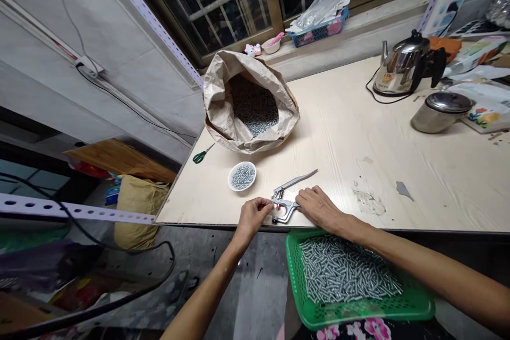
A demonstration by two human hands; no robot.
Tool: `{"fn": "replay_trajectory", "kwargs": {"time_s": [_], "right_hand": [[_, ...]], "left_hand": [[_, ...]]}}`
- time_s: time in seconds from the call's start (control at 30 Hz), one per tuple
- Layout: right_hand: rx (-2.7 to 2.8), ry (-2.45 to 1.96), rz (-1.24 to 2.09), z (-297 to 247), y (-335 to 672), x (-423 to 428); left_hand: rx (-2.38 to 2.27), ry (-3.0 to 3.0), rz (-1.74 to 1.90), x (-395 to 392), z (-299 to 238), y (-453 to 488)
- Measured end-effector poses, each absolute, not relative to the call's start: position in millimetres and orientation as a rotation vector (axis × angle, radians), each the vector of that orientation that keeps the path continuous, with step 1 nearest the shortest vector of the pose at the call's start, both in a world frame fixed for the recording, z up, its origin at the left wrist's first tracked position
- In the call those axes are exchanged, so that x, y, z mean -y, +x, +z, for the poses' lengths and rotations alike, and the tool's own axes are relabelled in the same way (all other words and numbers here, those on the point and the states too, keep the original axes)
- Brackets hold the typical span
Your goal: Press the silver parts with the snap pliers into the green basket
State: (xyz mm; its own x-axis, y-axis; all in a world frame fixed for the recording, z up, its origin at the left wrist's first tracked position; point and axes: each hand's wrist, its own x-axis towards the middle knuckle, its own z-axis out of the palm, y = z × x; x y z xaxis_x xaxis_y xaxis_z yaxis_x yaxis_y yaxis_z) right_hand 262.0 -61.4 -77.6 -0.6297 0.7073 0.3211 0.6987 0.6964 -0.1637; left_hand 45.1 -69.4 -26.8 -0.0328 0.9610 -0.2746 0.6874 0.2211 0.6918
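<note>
A grey metal hand plier (286,209) with a spring and a small red part lies at the table's front edge, its upper handle (298,180) raised away from the lower one. My right hand (316,204) is closed around the lower handle's end. At the jaw end, my left hand (255,215) has thumb and finger pinched together; whatever they hold is too small to make out. Just beyond, a white bowl (230,183) holds many small metal pieces. Below my right forearm, a green basket (295,271) is filled with small silvery metal cylinders.
A large paper sack (217,90) of metal pieces stands open at the back left. Green-handled scissors (199,156) lie by the left edge. A kettle (402,66) and a lidded metal pot (436,114) stand at the right. A blue basket (319,32) sits on the windowsill.
</note>
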Motion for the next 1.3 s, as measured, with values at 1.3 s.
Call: {"fn": "replay_trajectory", "kwargs": {"time_s": [1.3], "right_hand": [[2.613, -1.075, 0.148, -71, 279, 51]], "left_hand": [[-1.741, 1.142, 0.104, 58, -26, 66]]}}
